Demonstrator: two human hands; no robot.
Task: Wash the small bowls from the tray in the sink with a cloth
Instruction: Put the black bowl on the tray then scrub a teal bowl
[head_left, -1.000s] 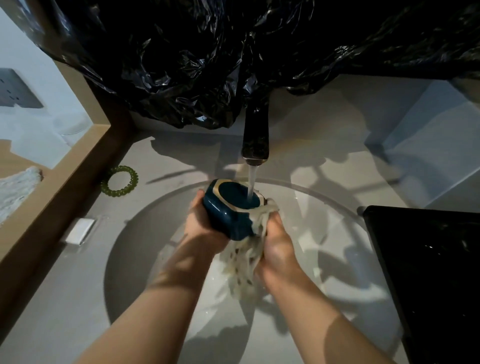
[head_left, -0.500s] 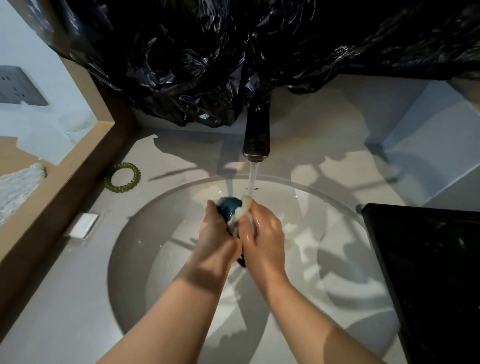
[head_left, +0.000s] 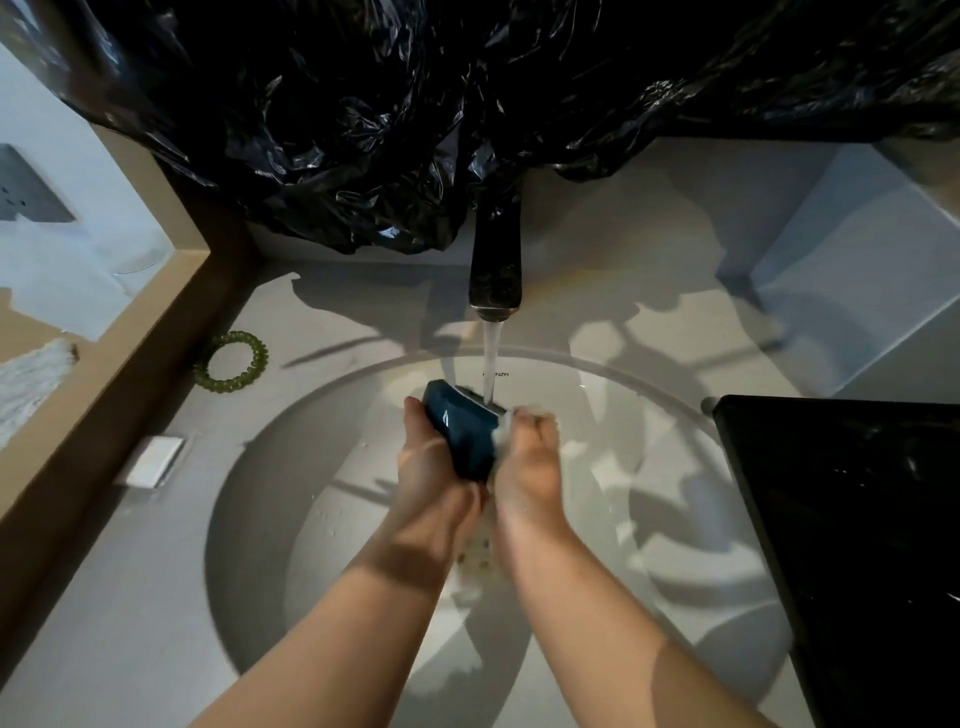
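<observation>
Small dark-blue faceted bowl (head_left: 462, 436) sits mid-sink, under the water stream (head_left: 491, 358), held between both hands. 1 s ago its mouth & pale rim faced up w/ water running inside. Half a sec ago both hands closed over it, nearly hiding it. Now it's tipped on its side, outer wall toward the camera, mouth turned to the far side, water hitting the far edge.

L hand (head_left: 431, 467) grips the bowl from the left, fingers curled round it. R hand (head_left: 530, 457) pinches a wad of the white spotted cloth (head_left: 475, 556) & presses it on the bowl's right side; the cloth's tail hangs down between the wrists.

Prob. meaning: scrub has gone from inside to outside, so this bowl is likely late in its wash. Rinse + put-down not yet done.

Writing: small dark lettering on the far wall of the white round sink (head_left: 311, 415), just behind the stream; only "NZA" reads, the rest is too faint. No other labels legible.

Around: black faucet (head_left: 496, 260) above, crinkled black plastic sheet (head_left: 415, 104) at far, green coiled hair tie (head_left: 231, 361) on the grey table (head_left: 130, 597) at left, black tray (head_left: 857, 519) at right, contents too dark to tell.
</observation>
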